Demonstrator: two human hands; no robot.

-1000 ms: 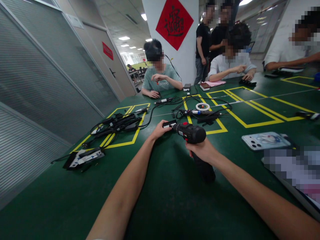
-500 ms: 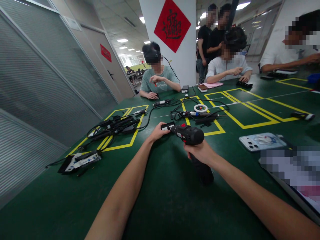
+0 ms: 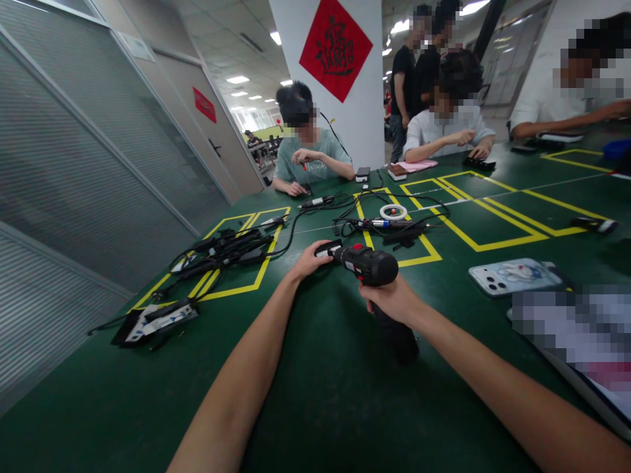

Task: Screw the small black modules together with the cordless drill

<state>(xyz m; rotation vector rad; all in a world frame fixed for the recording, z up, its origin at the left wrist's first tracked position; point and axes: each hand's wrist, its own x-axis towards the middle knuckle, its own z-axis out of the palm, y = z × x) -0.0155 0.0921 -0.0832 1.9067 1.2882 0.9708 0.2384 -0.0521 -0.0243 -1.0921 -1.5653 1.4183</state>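
Note:
My right hand (image 3: 389, 299) is wrapped round the grip of a black cordless drill (image 3: 372, 265) with red accents. Its chuck points away from me and to the left. At the front of the drill, my left hand (image 3: 311, 260) grips a small black part with a light side (image 3: 328, 249), steadying it low over the green table (image 3: 315, 407). The drill's tip meets or nearly meets this part; the exact contact is too small to make out.
Black cables (image 3: 231, 249) lie tangled on the left, beside a flat pouch (image 3: 155, 322). Beyond the drill are a roll of white tape (image 3: 393, 211) and a soldering-iron-like tool (image 3: 382, 224). A phone (image 3: 515, 276) lies at right. Several people sit across the table.
The whole view has shifted slightly, so everything sits a little further left. Both hands keep their hold on the drill and the small black part, with no clear movement between them.

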